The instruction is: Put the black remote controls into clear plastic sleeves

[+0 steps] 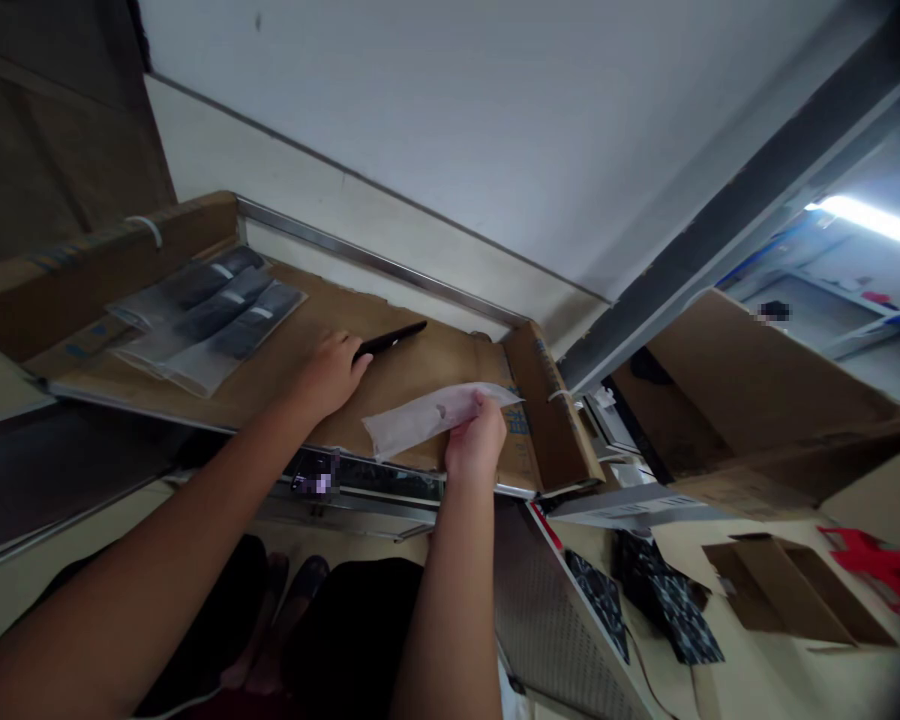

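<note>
My left hand [330, 372] is closed around the near end of a slim black object [391, 339] that lies on a cardboard-covered work surface [300, 340]. My right hand [477, 432] pinches a clear empty plastic bag [427, 414], holding it just above the front edge of the cardboard. The bag stretches out to the left of my fingers. Both forearms reach in from below.
Several bagged dark items [206, 320] lie stacked at the left of the cardboard. A cardboard flap [551, 410] stands at the surface's right end. A large open cardboard box [765, 400] sits to the right, with dark patterned pieces [660, 600] and a red object [881, 565] below it.
</note>
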{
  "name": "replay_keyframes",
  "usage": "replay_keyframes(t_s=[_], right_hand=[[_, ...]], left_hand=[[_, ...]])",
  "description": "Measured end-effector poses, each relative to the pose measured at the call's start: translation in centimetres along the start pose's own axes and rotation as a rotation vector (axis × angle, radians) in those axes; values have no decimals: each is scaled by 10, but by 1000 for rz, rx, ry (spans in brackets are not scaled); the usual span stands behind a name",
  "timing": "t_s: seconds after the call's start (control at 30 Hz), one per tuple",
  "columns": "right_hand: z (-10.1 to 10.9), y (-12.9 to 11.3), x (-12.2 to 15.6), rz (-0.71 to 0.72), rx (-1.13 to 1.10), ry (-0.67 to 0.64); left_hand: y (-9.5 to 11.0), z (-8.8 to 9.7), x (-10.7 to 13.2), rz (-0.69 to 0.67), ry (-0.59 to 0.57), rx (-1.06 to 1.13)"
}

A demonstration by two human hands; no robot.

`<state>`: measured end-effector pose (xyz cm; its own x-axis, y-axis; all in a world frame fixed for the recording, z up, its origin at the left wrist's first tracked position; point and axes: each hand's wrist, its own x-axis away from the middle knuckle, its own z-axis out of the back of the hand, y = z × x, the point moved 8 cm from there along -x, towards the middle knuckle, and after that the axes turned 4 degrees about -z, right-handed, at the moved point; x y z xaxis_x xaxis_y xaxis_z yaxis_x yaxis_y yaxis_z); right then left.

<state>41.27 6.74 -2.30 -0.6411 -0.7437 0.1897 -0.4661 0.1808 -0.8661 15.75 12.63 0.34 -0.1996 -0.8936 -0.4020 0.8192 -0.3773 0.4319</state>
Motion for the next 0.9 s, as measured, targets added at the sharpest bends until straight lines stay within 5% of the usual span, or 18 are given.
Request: replay_keyframes(t_s=[0.17, 0.33, 0.43, 0.63, 0.73, 0.9], right_hand=[[-15, 13, 5, -51, 118, -74], [-23, 16, 10, -50, 123, -110], [-32, 19, 18, -74, 107, -143], [-91, 33, 53, -71, 96, -516], [-100, 29, 57, 110, 215, -532], [-114, 35, 73, 624, 951, -619]], left_hand=[[-8, 0, 3, 137, 13, 391], [4, 7, 0, 18, 27, 233], [6, 10, 3, 36, 39, 467], [4, -1, 15, 217, -88, 993], [-12, 2, 15, 372, 24, 1156], [-46, 17, 22, 654, 421, 1231]])
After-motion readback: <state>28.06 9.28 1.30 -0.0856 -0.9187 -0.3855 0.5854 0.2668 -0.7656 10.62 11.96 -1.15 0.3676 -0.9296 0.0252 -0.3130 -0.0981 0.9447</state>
